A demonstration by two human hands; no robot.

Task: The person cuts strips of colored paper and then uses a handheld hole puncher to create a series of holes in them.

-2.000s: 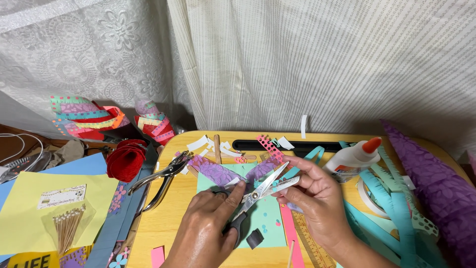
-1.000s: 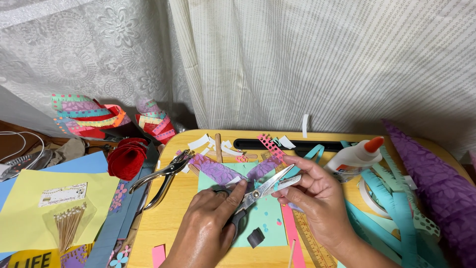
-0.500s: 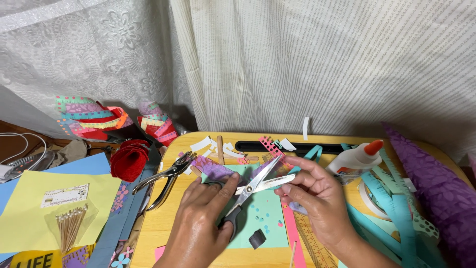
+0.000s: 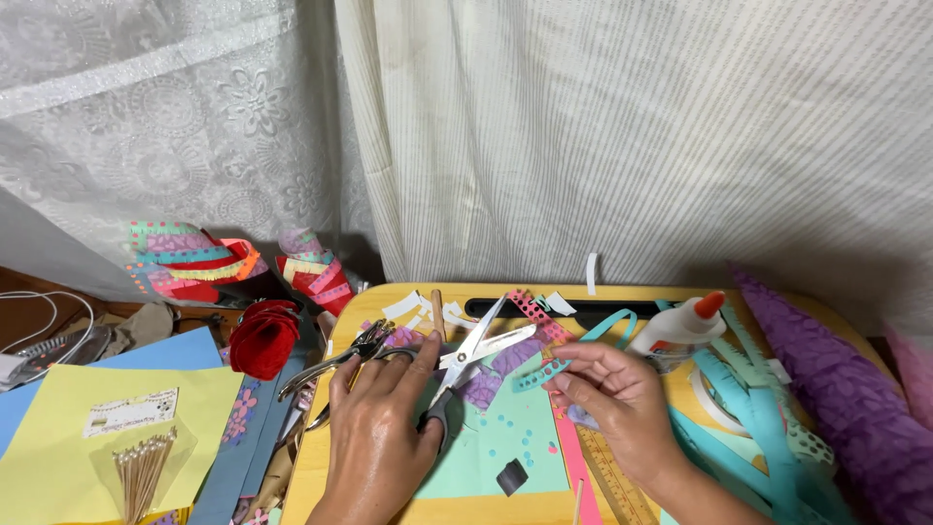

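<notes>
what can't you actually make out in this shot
Head view:
- Scissors: handles hidden inside the left hand.
- Pale strip piece under the right hand: mostly covered by its fingers.
- Ruler: cut off by the bottom edge.
- Pins in the clear packet: too small to count.

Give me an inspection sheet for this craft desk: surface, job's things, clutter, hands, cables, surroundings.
Surface: wooden lap desk, crowded with paper.
Job's things: scissors, blades open; teal punched paper strip.
Clutter: glue bottle, hole punch, teal sheet, ruler, teal strips, red paper flower, yellow sheet.
Hands: left hand grips the scissors handle; right hand pinches the strip.
Cables: white cable at far left.
Surroundings: white curtains behind; purple lacy paper at right.
</notes>
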